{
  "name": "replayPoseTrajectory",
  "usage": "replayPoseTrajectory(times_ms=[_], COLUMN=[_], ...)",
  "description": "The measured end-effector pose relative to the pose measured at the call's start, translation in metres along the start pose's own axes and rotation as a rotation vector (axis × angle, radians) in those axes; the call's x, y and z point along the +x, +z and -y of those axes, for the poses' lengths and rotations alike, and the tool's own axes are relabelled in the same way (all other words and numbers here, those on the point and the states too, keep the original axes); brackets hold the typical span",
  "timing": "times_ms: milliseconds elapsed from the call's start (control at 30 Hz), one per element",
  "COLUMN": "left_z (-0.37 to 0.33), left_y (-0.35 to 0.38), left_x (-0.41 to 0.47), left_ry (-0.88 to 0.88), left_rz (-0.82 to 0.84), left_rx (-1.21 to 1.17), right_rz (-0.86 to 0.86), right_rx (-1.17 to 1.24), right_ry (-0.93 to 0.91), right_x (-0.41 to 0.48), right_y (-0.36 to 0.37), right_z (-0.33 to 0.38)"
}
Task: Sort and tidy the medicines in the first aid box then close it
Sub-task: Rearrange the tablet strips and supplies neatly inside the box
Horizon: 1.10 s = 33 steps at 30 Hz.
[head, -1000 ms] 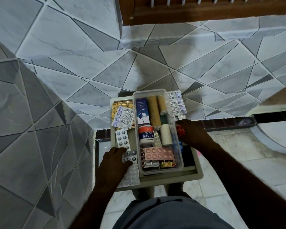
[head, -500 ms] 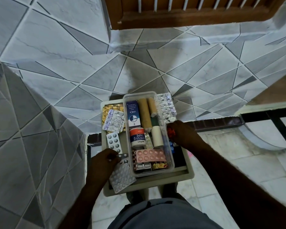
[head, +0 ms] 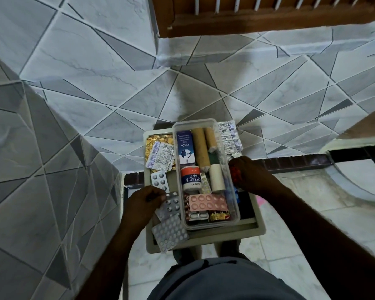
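Clear first aid box [head: 206,126] open, packed with medicines, blister strips [head: 169,231] beside it

Clear glossy plastic box [head: 206,124]; shiny foil blister strips [head: 170,233].

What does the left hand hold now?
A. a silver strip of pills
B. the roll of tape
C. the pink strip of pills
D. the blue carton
A: the left hand pinches a silver strip of pills just left of the clear box.

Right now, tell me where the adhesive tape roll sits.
Head view: the adhesive tape roll lies mid-box in the clear box, below the blue carton, above the pink blister strip.
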State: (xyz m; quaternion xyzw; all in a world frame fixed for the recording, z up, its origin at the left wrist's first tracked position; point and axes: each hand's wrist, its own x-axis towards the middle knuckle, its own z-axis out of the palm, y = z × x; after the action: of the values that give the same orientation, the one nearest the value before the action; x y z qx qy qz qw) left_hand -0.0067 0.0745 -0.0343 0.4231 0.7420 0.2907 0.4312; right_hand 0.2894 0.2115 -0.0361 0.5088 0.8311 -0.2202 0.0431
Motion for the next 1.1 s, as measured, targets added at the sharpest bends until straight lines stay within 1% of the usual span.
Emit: replayPoseTrajectory(times_ms=[100, 267, 433, 533, 633, 733, 800, 867, 1000, 1100], left_z=[-0.007, -0.009, -0.014, -0.02, -0.028, -0.044, -0.058, -0.073, -0.099, -0.105], left_y=[-0.002, -0.008, -0.015, -0.023, -0.032, -0.037, -0.033, -0.021, 0.02, 0.053], left_x=[0.0, 0.001, -0.001, -0.004, -0.007, -0.01, -0.011, -0.009, 0.001, 0.007], left_ry=[-0.008, -0.023, -0.012, 0.028, 0.047, 0.117, 0.212, 0.314, 0.541, 0.612], left_rz=[-0.008, -0.016, -0.062, -0.128, -0.209, -0.233, -0.186, -0.106, 0.148, 0.316], left_rx=[-0.063, -0.095, -0.134, -0.131, -0.182, -0.206, -0.13, 0.016, 0.329, 0.381], right_rz=[-0.035, -0.075, -0.169, -0.263, -0.364, -0.436, -0.444, -0.449, -0.488, -0.518], right_rx=[0.037, 0.088, 0.167, 0.302, 0.474, 0.545, 0.566, 0.595, 0.64, 0.706], right_ry=[0.021, 0.059, 0.12, 0.181, 0.248, 0.253, 0.248, 0.234, 0.181, 0.201], right_x=[-0.005, -0.006, -0.01, -0.017, -0.025, -0.032, -0.035, -0.037, -0.037, -0.039], right_y=[-0.001, -0.004, -0.015, -0.025, -0.037, -0.049, -0.055, -0.058, -0.062, -0.064], right_z=[0.0, 0.0, 0.002, 0.003, 0.008, 0.018, 0.025, 0.033, 0.041, 0.042])
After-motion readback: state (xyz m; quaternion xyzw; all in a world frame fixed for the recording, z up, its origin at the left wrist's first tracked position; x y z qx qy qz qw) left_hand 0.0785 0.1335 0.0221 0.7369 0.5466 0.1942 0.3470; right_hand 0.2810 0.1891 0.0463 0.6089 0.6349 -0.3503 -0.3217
